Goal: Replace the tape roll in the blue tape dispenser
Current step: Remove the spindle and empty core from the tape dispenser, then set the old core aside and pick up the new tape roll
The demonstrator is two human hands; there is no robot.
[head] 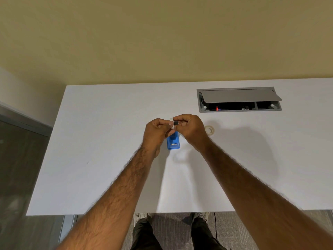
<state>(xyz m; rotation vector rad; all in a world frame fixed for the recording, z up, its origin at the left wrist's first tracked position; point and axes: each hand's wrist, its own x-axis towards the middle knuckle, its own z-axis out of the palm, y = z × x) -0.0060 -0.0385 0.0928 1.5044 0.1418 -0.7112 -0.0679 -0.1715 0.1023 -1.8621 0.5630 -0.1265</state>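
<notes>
The blue tape dispenser (173,143) lies on the white table (100,159), partly hidden below my two hands. Just above it, my right hand (191,129) pinches a small black spindle (175,122). My left hand (155,131) is closed on a pale tape roll (172,127) that sits against the spindle; most of that roll is covered by my fingers. A second clear tape roll (209,130) lies flat on the table just to the right of my right hand.
A grey cable box (238,99) with its lid raised is set into the table at the back right. A beige wall stands behind the table. My feet and a grey carpet show below the near edge.
</notes>
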